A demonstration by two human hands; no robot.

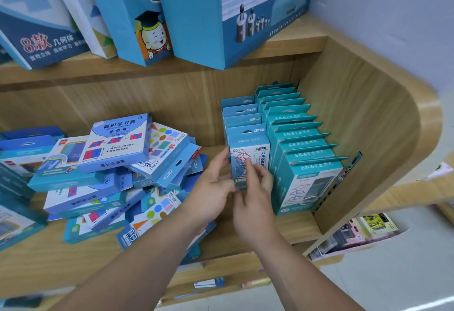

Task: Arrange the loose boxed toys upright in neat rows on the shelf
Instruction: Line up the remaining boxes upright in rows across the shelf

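**Both hands on the front box of the short row**

You face a wooden shelf (pixel 282 227), and its lower board carries the toys. On the board above stand large blue boxed sets (pixel 221 15), some of them leaning. At the left of the lower board lies a heap of loose boxed toys (pixel 118 168), flat and askew, piled over one another. At the far right, against the shelf's side wall, a long row of teal boxes (pixel 309 163) stands upright, one behind another. Just beside it on the left stands a short row of four boxes (pixel 242 116) marked CY-0131, also upright. The front box (pixel 253 148) of that short row is where your hands meet. It stands upright on the board, close against the long row. Your left hand (pixel 211 192) lays nearly straight fingers against the box's left edge, pressing rather than wrapping it. Your right hand (pixel 255 202) grips the lower front of the box, with the index finger up its printed face and the other fingers curled at its right side.
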